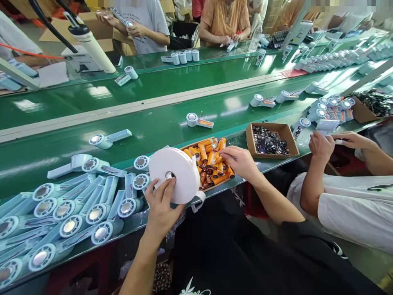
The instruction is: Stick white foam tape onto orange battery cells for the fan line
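My left hand point(162, 209) grips a large roll of white tape point(181, 168), with fingers at its core hole and the thumb along the lower edge. A loose tape end point(199, 200) curls off its right side. Behind the roll, partly hidden by it, a box holds orange battery cells point(211, 159) with wires. Over the right part of this box is my right hand point(241, 162), its fingertips pinched on one orange cell. To the left of the roll lie many light blue handheld fan bodies point(70, 209), with round ends and open handles.
A cardboard box point(250, 143) of small dark parts stands right of the cells. Fan bodies, such as one with an orange cell point(199, 121), lie on the green conveyor belt point(159, 110). A co-worker's hands point(322, 145) work close at right; other people sit across the belt.
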`<state>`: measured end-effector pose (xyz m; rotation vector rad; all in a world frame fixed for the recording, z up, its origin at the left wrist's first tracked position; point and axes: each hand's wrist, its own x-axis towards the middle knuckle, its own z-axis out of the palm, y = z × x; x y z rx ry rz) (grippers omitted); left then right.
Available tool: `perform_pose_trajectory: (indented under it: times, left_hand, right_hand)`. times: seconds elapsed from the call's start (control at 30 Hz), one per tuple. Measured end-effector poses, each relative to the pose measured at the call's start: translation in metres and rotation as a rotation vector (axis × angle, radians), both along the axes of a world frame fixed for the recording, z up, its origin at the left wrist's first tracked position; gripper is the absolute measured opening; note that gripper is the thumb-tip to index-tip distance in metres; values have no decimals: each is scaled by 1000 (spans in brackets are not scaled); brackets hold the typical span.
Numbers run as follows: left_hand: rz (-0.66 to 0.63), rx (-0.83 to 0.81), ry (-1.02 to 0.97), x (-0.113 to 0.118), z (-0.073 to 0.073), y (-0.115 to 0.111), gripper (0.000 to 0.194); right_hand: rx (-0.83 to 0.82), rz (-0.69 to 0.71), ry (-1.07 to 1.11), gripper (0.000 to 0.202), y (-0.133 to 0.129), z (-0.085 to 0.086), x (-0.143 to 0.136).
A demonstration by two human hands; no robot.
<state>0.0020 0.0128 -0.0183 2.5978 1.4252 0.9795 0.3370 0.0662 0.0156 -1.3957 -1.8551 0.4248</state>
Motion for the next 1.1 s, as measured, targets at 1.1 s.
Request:
perform_pose_trajectory:
  times: [1.1]
  left_hand:
    - [-173, -174, -58, 35, 24, -26, 89]
  right_hand:
    - [471, -168, 263, 43, -22, -61, -33]
